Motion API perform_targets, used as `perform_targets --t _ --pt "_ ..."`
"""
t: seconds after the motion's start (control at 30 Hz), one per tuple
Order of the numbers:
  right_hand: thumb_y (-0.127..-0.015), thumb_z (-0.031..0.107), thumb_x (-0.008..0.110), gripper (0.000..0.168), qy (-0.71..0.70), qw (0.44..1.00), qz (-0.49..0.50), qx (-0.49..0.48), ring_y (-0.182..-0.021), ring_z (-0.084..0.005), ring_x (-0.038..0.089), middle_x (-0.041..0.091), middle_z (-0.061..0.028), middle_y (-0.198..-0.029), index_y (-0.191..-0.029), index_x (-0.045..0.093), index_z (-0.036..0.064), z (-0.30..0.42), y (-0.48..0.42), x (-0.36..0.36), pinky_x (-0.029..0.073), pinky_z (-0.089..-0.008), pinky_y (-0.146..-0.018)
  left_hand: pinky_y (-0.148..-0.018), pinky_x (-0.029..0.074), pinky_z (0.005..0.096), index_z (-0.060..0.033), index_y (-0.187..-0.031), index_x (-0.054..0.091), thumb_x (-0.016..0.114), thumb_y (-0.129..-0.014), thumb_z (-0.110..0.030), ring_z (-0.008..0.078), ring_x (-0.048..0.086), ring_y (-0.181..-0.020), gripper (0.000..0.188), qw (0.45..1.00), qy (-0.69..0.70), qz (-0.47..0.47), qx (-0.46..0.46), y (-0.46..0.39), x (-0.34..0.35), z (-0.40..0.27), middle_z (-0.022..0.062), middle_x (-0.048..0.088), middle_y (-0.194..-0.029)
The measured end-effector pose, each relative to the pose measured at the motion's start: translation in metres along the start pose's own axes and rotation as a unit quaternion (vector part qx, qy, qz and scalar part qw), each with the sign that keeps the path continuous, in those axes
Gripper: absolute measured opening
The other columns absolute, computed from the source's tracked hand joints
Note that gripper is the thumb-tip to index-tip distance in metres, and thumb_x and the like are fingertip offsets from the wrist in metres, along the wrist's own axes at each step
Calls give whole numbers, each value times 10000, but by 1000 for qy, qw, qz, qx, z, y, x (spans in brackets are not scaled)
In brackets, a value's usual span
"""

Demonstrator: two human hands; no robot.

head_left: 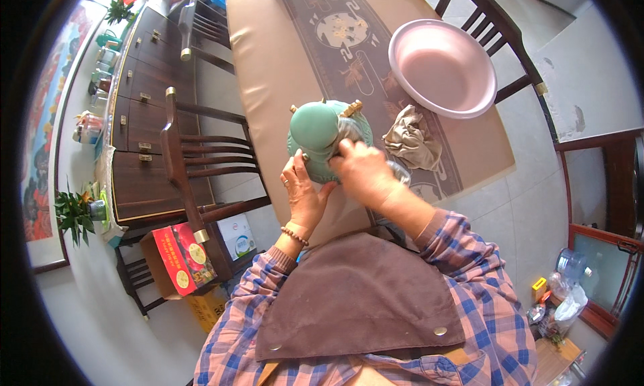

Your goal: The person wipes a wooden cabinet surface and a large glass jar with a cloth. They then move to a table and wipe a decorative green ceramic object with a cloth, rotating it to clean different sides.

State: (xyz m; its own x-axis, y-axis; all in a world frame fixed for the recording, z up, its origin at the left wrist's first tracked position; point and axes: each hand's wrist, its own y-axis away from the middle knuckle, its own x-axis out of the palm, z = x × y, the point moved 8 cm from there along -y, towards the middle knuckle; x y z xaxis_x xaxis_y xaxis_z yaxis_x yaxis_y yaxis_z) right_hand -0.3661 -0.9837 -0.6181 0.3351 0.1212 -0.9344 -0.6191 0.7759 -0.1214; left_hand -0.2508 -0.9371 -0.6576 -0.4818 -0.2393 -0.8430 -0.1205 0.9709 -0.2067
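Observation:
A celadon-green ceramic vase with gold-coloured ornaments stands at the near part of the table, its round end towards me. My left hand rests against its near left side, fingers spread along the surface. In my right hand is a grey cloth, pressed to the right side of the vase; part of it is hidden by my fingers. Just right of that hand lies a crumpled beige cloth. A whitish crumpled thing, partly behind my right wrist, cannot be made out.
A pink plastic basin stands at the table's right side. The table has a beige cover and a patterned runner. Wooden chairs flank it. A red cardboard box sits at the lower left, near a dark sideboard.

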Motion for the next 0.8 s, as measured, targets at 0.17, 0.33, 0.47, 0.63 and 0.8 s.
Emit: perform_targets --t 0.17,0.33,0.47,0.63,0.8 --pt "-686 125 606 246 45 998 -25 -36 -786 -237 593 571 -111 -927 -899 653 13 65 0 44 495 -333 -600 -981 350 436 -85 -1435 150 712 -751 -111 367 410 -1152 886 999 43 -3 2 4 2 16 195 372 -1265" --pt "-737 112 581 186 -180 975 17 -132 -749 -297 616 577 -115 -858 -896 615 21 67 15 64 520 -393 -599 -941 433 414 -133 -1457 90 670 -783 -79 336 505 -1158 891 977 190 64 -76 52 9 54 206 476 -1267" --pt "-784 98 618 204 -337 939 17 -58 -764 -316 602 569 -109 -854 -976 623 31 32 54 23 503 -397 -636 -845 484 354 -92 -1401 312 671 -768 -82 276 556 -1061 728 935 236 102 -242 99 28 85 168 511 -1219" --pt "-804 48 610 287 -324 924 -173 105 -826 -273 575 558 -126 -901 -1090 609 35 -38 90 -51 476 -343 -748 -927 430 373 -33 -1385 314 675 -773 -86 319 416 -1225 712 978 171 -7 -118 61 -12 52 197 383 -1344" --pt "-858 13 534 402 -247 900 -306 185 -1107 -296 499 470 -139 -1240 -1259 507 2 -68 85 -66 382 -347 -972 -1071 309 405 -23 -1399 272 759 -731 -192 343 284 -1334 844 986 146 -76 -18 10 -20 35 214 280 -1432"
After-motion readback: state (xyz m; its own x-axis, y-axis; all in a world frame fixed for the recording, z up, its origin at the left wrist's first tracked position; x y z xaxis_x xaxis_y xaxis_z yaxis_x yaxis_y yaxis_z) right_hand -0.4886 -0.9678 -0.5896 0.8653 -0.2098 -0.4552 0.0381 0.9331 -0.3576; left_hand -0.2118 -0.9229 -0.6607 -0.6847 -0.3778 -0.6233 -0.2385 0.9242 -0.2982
